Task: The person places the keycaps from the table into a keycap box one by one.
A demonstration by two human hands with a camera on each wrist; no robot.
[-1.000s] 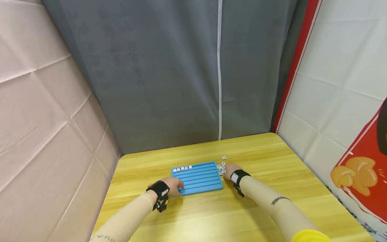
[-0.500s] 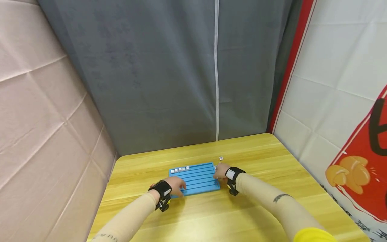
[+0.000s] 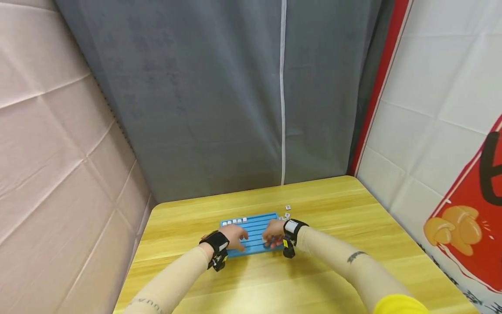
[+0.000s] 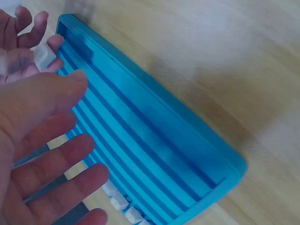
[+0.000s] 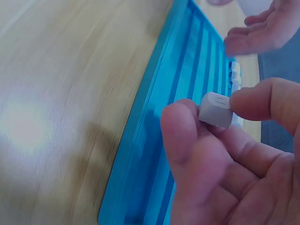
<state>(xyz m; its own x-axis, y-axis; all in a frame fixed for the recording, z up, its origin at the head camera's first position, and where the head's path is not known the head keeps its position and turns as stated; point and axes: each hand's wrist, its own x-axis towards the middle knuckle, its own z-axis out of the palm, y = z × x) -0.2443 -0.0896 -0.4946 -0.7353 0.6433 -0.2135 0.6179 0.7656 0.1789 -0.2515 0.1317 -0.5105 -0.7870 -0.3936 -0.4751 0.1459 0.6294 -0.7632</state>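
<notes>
A blue ridged tray (image 3: pixel 256 230) lies on the table, with several white tiles (image 3: pixel 234 221) in a row at its far left edge. My right hand (image 3: pixel 274 231) is over the tray's right part and pinches one white tile (image 5: pixel 215 110) between thumb and fingers. In the left wrist view that tile (image 4: pixel 44 56) shows beyond my left thumb. My left hand (image 3: pixel 234 237) hovers over the left part of the tray, its fingers apart and relaxed, holding nothing (image 4: pixel 51 154).
A few loose white tiles (image 3: pixel 287 215) lie on the wooden table (image 3: pixel 313 196) just past the tray's right end, one (image 3: pixel 288 207) farther back. A grey curtain (image 3: pixel 215 109) hangs behind, with quilted-looking walls at both sides.
My right hand has moved left from the loose tiles to above the tray, a tile now visible in its pinch. My left hand has shifted slightly right and away from me.
</notes>
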